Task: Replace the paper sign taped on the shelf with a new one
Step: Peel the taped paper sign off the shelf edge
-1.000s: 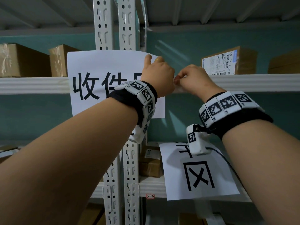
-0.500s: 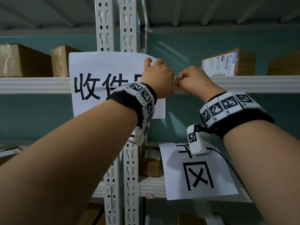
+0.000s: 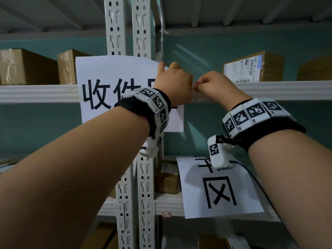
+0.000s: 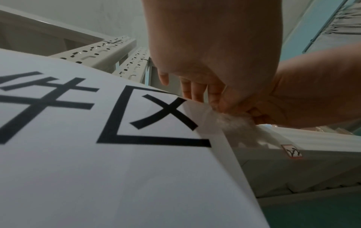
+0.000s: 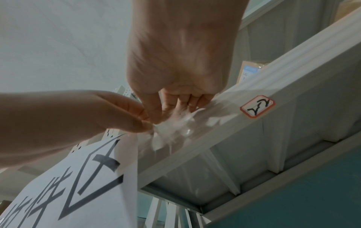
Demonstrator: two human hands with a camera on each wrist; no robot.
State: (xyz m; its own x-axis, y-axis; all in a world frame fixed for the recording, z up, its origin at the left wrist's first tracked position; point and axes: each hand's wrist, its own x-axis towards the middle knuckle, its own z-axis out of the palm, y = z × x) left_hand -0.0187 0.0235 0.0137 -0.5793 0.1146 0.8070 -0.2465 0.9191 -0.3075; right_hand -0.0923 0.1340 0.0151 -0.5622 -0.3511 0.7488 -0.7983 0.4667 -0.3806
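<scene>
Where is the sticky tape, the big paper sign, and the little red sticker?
tape (image 5: 175, 123), right wrist view, crumpled middle.
paper sign (image 3: 107, 69), head view, blank top part.
red sticker (image 5: 257, 106), right wrist view, its centre.

2 brown boxes (image 3: 27, 66) stood on the upper shelf at far left, partly wrapped in clear film. Right of the white posts (image 3: 129, 27), a labelled box (image 3: 251, 67) sat on the same level, its barcode label facing out, and another brown box (image 3: 316, 69) lay at the far right edge. Lower down, a small box (image 3: 166, 178) rested just right of the posts. A red-edged tag (image 3: 166, 214) was stuck below it. The back wall (image 3: 206, 47) was teal.
</scene>
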